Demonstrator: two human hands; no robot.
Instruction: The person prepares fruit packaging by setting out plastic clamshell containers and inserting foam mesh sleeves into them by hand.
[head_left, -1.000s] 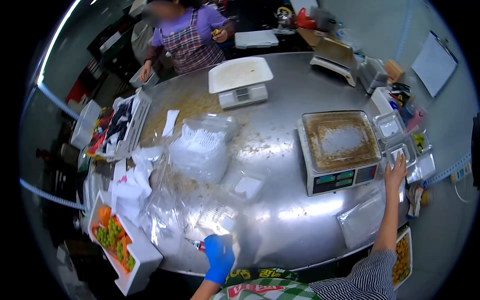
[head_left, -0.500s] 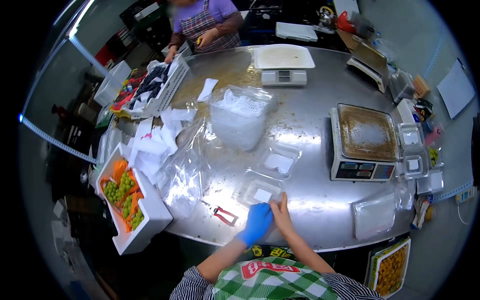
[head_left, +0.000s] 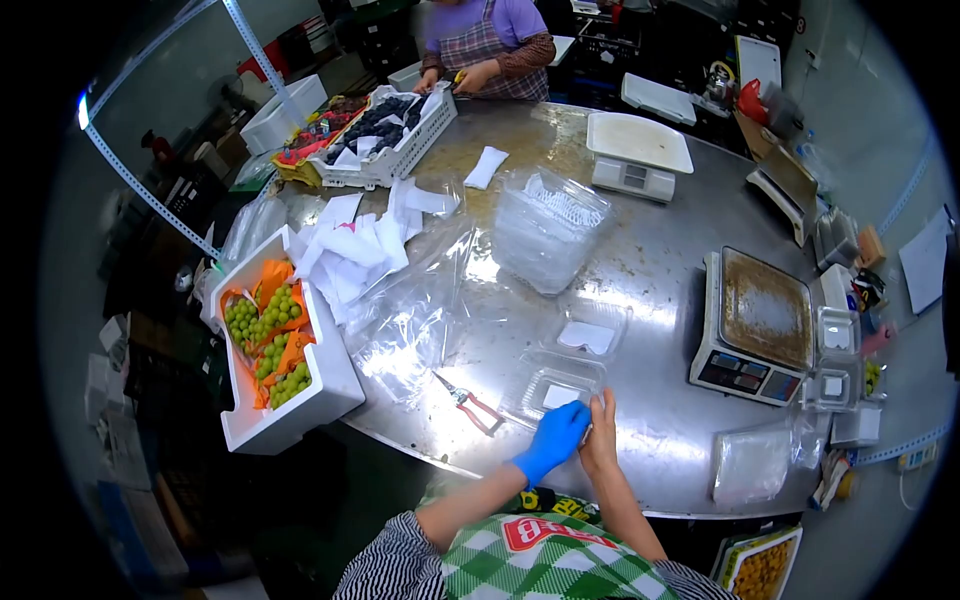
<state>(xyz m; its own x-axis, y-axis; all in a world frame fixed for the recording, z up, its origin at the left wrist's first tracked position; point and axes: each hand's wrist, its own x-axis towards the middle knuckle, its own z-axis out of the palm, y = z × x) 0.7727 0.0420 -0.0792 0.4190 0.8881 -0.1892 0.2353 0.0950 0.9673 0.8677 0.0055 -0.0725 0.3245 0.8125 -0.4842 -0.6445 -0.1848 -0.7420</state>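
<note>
Steel-topped, the desk (head_left: 655,290) spreads around and beyond your grip. Well to its left stands the foam box (head_left: 337,385), its cut-down side towards you, likely for easy reach to the green grapes (head_left: 268,335). Beyond your grip and to its right, the scale (head_left: 764,312) faces its display your way, presumably for reading. Just beyond your grip lie the far container (head_left: 587,337) and the near container (head_left: 534,385), the latter holding a white square (head_left: 560,397). Your gloved left hand (head_left: 558,440) and bare right hand (head_left: 599,440) meet at its near side, perhaps to work together on something small; you cannot tell whether either grasps anything. Left of your grip, the pruners (head_left: 468,401) point their handles towards you, handy for picking up.
</note>
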